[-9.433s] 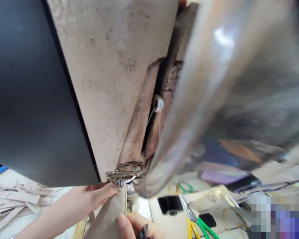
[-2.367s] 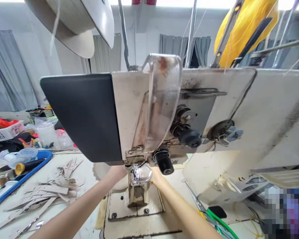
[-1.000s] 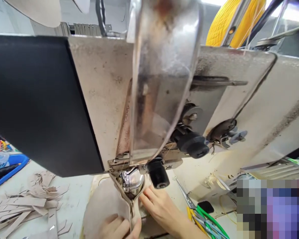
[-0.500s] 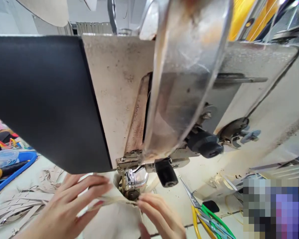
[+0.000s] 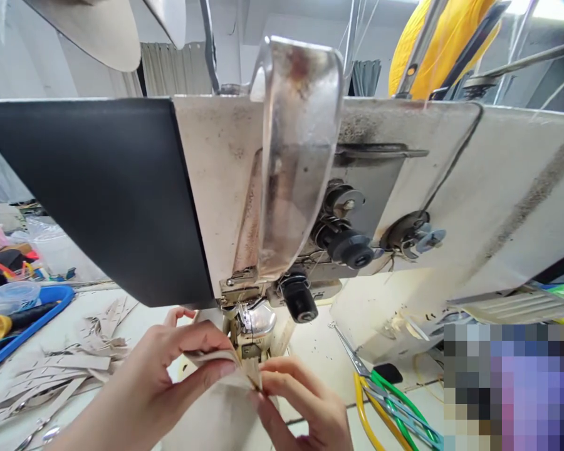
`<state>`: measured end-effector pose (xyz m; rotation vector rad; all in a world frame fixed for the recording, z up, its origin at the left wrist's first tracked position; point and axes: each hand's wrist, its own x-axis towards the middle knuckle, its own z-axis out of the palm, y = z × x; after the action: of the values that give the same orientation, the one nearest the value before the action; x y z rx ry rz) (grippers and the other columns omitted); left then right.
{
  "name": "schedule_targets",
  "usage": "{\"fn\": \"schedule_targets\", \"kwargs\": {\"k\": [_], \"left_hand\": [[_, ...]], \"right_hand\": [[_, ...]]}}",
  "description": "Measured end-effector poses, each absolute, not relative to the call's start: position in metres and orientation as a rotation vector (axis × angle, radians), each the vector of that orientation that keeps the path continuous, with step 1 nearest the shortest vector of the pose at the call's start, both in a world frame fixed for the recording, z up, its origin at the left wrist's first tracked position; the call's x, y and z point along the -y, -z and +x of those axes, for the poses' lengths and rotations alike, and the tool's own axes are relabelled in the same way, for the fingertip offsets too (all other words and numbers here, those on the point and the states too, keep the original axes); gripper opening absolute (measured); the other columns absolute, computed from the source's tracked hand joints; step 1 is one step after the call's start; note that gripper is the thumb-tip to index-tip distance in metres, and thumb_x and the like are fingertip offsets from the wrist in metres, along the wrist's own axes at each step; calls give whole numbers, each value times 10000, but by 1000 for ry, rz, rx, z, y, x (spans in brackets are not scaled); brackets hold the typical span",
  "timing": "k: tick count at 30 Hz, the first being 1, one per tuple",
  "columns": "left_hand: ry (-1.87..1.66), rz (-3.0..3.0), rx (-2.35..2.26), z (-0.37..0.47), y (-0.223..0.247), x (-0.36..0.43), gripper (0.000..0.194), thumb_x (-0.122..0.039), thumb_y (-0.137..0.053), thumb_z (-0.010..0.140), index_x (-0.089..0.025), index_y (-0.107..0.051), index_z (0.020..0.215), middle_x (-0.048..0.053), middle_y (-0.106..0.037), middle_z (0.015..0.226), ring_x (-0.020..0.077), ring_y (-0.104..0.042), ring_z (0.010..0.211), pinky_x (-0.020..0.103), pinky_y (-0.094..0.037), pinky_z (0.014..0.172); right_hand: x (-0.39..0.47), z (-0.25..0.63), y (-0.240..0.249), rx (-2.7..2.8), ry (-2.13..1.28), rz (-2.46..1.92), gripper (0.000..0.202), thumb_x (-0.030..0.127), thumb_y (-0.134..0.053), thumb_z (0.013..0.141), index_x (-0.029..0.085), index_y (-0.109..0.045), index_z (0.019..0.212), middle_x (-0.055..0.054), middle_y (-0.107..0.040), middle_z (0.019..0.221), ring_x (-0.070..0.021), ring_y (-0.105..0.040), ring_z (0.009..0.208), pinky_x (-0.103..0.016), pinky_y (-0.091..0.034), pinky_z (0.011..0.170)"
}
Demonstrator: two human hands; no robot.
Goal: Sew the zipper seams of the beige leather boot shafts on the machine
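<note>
My left hand (image 5: pixel 169 369) pinches a piece of beige fabric (image 5: pixel 225 413) between thumb and fingers, just in front of the needle area. On the right, my right hand (image 5: pixel 305 401) pinches the fabric's edge with thumb and index finger. Both hands are close together, below the head of a sewing machine (image 5: pixel 220 131). Behind the fabric stands the shiny presser area (image 5: pixel 258 319). Part of the fabric hangs down between my hands toward the bottom of the view.
Beige strips (image 5: pixel 56 376) lie in a pile at left, beside a blue tray (image 5: pixel 59 307) with a yellow-ended tool. Scissors with green handles (image 5: pixel 395 401) and a yellow-handled pair (image 5: pixel 364 413) lie at right. A clear curved guard (image 5: pixel 301 156) fronts the machine.
My left hand has gone from loosely spread fingers to a pinch on the fabric. The fabric is now raised and folded between my hands. The view has shifted back, showing more of the machine.
</note>
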<state>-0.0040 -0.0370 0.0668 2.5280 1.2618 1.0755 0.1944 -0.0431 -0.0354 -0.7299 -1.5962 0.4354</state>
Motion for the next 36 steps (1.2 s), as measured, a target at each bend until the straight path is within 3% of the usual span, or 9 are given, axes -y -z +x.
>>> {"fn": "schedule_targets", "kwargs": {"k": [4, 6, 9, 12, 15, 20, 24, 29, 36], "left_hand": [[-1123, 2600, -1288, 2, -69, 38, 72, -288, -618, 972, -312, -655, 916, -155, -718, 792, 67, -660, 661, 227, -465, 872], [-1177, 2545, -1364, 3, -68, 38, 77, -310, -625, 967, -318, -659, 898, -157, -714, 786, 61, -652, 685, 188, -477, 747], [-1255, 2510, -1408, 2, -64, 37, 92, -305, -622, 960, -321, -655, 876, -155, -694, 750, 60, -636, 693, 176, -448, 603], [-1239, 2680, -1277, 0, -60, 39, 60, -245, -620, 964, -295, -622, 929, -154, -697, 777, 58, -641, 661, 220, -433, 843], [-1073, 2897, -1020, -4, -62, 42, 195, -94, -525, 988, -271, -607, 1003, -130, -696, 818, 64, -652, 686, 294, -228, 1110], [-984, 2848, -1202, -6, -71, 42, 163, -164, -580, 962, -309, -618, 1027, -137, -739, 916, 84, -696, 768, 273, -372, 919], [-915, 2727, -1269, -3, -80, 38, 150, -232, -605, 957, -365, -637, 1021, -199, -745, 948, 73, -712, 775, 277, -398, 886], [-891, 2627, -1244, 4, -89, 37, 182, -219, -632, 929, -396, -675, 930, -235, -734, 864, 60, -673, 709, 253, -411, 705], [-802, 2148, -1368, 9, -84, 41, 140, -300, -592, 939, -366, -690, 866, -161, -727, 834, 137, -621, 844, 274, -393, 749]], "right_hand": [[38, 190, 28, 1499, -583, -749, 291, 174, -705, 899, 311, -755, 1151, -7, -736, 890, -119, -713, 735, -177, -609, 670], [38, 188, 29, 1404, -688, -774, 298, 202, -744, 867, 300, -759, 1147, -6, -758, 882, -136, -743, 728, -191, -638, 684], [40, 187, 32, 1360, -663, -820, 141, 200, -767, 844, 280, -799, 956, 11, -773, 792, -134, -746, 664, -174, -632, 673], [40, 187, 33, 1385, -628, -859, 104, 197, -741, 865, 275, -803, 894, 21, -773, 767, -117, -733, 640, -140, -605, 640], [36, 189, 29, 1440, -646, -832, 133, 173, -701, 880, 267, -791, 904, 29, -764, 766, -104, -720, 636, -129, -584, 624], [33, 197, 15, 1541, -720, -760, 75, 169, -738, 845, 239, -765, 849, 32, -740, 740, -101, -689, 634, -143, -567, 651], [34, 199, 5, 1565, -780, -749, 88, 187, -736, 862, 253, -794, 867, 26, -744, 783, -95, -683, 689, -135, -538, 666], [35, 195, -2, 1524, -817, -719, 132, 187, -737, 868, 290, -814, 901, 28, -753, 832, -91, -691, 725, -134, -527, 681], [40, 190, -17, 1419, -952, -834, 57, 247, -798, 794, 302, -801, 781, 86, -766, 701, -87, -710, 631, -99, -542, 658]]}}
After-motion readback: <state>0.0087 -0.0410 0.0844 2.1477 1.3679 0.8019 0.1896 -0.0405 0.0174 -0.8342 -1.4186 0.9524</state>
